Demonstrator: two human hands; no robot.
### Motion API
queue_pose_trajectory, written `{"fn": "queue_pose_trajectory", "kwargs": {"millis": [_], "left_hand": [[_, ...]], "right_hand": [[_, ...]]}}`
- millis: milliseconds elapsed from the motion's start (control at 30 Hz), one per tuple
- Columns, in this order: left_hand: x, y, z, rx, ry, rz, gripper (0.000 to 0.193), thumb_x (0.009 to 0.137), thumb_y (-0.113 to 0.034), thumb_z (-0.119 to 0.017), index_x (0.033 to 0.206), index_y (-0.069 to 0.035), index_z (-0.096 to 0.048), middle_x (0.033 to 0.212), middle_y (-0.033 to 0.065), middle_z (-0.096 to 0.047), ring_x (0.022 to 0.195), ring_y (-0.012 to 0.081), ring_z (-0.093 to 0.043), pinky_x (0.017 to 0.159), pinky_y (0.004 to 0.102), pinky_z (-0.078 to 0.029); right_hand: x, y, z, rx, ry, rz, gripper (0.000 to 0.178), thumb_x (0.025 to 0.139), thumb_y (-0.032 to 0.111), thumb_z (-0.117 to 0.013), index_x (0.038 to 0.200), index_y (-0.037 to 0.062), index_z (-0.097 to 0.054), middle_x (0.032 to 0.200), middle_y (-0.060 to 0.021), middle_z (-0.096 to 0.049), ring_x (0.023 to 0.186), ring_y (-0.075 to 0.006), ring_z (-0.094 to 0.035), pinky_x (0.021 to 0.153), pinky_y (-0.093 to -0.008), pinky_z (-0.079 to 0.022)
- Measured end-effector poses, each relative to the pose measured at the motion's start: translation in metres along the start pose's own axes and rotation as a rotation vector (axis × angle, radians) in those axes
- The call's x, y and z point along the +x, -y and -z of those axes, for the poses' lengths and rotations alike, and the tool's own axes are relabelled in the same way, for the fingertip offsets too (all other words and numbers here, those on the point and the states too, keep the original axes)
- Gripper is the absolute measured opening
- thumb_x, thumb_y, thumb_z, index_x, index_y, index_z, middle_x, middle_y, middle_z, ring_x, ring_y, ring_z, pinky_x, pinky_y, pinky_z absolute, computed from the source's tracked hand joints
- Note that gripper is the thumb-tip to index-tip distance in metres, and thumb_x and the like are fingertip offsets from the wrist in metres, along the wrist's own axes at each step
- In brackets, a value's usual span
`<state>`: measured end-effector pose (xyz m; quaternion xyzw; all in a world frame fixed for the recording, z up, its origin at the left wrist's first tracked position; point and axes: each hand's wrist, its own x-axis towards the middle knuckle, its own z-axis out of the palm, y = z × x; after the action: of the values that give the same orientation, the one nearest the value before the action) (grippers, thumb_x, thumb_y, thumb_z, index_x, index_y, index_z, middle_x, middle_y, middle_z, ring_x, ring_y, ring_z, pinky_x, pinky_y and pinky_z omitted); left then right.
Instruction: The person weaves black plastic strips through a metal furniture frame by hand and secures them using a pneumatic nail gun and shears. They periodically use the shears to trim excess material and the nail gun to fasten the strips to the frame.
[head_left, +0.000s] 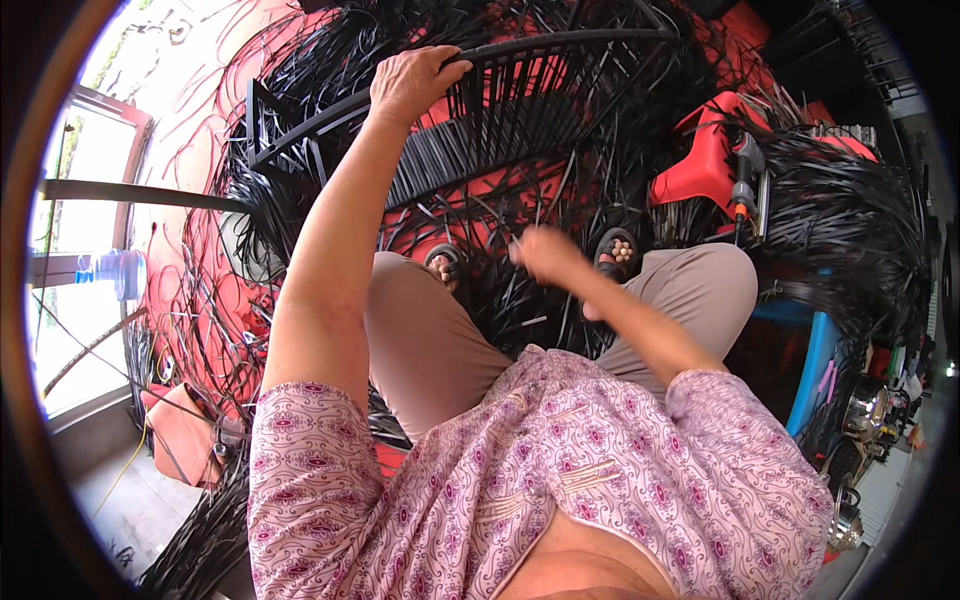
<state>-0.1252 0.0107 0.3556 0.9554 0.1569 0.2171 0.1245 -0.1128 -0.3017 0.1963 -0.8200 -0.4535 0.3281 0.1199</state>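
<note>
A long black frame (560,40), partly woven with flat black strips, stands tilted in front of my knees. My left hand (412,82) is closed over its upper rail, the fingers bent round the far side. Below the rail, a tightly woven black panel (435,160) shows at the left, and separate strips (520,110) run across the opening farther right. My right hand (550,255) is in the air between my knees, apart from the frame and smeared by motion. Whether it holds a strip cannot be made out.
Loose black strips (840,195) lie in heaps all round, over a red floor (190,150). At the right are a red plastic stool (705,150), a power tool (743,180) and a blue tub (815,370). A pinkish bag-like thing (180,435) lies lower left.
</note>
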Motion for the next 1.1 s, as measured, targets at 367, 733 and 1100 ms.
{"fn": "queue_pose_trajectory", "kwargs": {"millis": [367,733,1100], "left_hand": [[-0.004,-0.002,-0.009,0.076,-0.058,-0.052,0.045,0.088,-0.051,-0.061,0.110,-0.012,-0.070,0.095,0.0094,-0.072,0.086,0.0305,-0.068,0.072,0.0412,-0.053],[-0.017,0.005,-0.007,0.082,-0.159,-0.044,0.038,0.086,-0.048,-0.067,0.096,-0.012,-0.057,0.071,0.0099,-0.068,0.069,0.0303,-0.068,0.060,0.0427,-0.051],[-0.013,0.006,-0.018,0.064,-0.258,-0.181,0.039,0.085,-0.047,-0.069,0.096,-0.011,-0.057,0.074,0.0086,-0.067,0.070,0.0283,-0.068,0.061,0.0409,-0.052]], "right_hand": [[0.221,0.088,0.283,0.204,-0.111,0.336,0.023,0.088,0.024,-0.061,0.092,0.0035,-0.070,0.083,-0.0092,-0.071,0.073,-0.0203,-0.066,0.066,-0.0338,-0.052],[0.219,0.142,0.257,0.056,0.296,0.096,0.038,0.085,0.044,-0.062,0.099,0.0103,-0.072,0.093,-0.0039,-0.071,0.078,-0.0158,-0.065,0.071,-0.0325,-0.052],[0.235,0.122,0.257,0.084,0.429,0.097,0.046,0.091,0.046,-0.052,0.111,0.0091,-0.070,0.107,-0.0058,-0.069,0.093,-0.0170,-0.061,0.087,-0.0346,-0.047]]}}
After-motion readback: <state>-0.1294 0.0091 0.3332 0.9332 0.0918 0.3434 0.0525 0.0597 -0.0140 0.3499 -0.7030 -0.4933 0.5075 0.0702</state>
